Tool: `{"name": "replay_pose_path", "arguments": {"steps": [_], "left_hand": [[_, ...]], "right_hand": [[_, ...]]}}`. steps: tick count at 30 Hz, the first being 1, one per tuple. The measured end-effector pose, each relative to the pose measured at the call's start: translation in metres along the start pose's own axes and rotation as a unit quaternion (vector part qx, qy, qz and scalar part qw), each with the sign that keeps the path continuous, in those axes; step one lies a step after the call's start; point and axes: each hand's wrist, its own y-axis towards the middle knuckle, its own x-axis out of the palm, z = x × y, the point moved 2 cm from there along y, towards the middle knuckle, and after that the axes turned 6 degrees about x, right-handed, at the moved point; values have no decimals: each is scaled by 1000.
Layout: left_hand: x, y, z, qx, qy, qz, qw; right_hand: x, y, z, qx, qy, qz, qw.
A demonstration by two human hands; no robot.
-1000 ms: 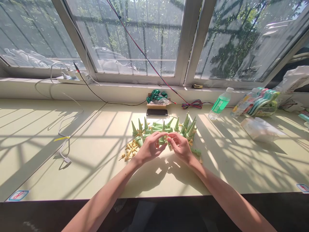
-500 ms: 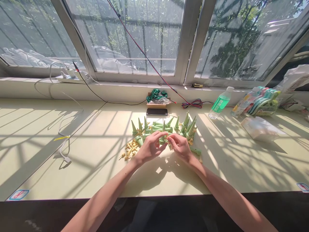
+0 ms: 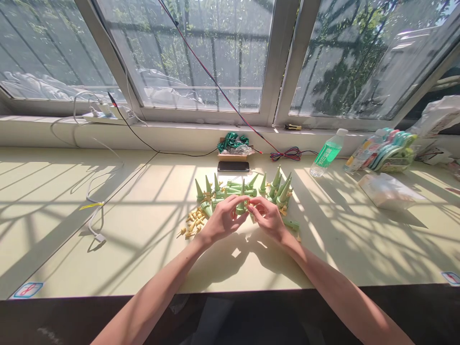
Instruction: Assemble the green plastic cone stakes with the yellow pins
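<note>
My left hand (image 3: 227, 216) curls its fingers and thumb round a green cone-shaped piece (image 3: 241, 207) that points upward. Close against it, my right hand (image 3: 265, 215) is pinched at the side of that cone; what sits between its fingertips is too small to make out. Behind both hands lie green tubes (image 3: 237, 189), with upright green cones (image 3: 276, 181) on the right and others on the left. A heap of small yellow peg-like pieces (image 3: 194, 222) lies left of my left hand. Another green tube (image 3: 292, 224) rests beside my right wrist.
At the back are a black phone (image 3: 233, 166), a small box of green material (image 3: 233, 146) and a coiled cable (image 3: 287, 154). A bottle with a green label (image 3: 327, 153) and a plastic-wrapped white packet (image 3: 386, 191) stand right. A white cable (image 3: 97, 225) lies left.
Both hands stay nearly in place. My right fingertips have shifted slightly left, closer to the green cone.
</note>
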Motion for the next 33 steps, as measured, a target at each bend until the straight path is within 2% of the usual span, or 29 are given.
{"name": "replay_pose_path", "arguments": {"steps": [23, 33], "left_hand": [[0, -1, -1, 4, 8, 3, 1000], [-1, -2, 1, 1, 8, -5, 1000]], "right_hand": [[-1, 0, 1, 12, -11, 6, 1000], [0, 1, 4, -9, -13, 6, 1000]]}}
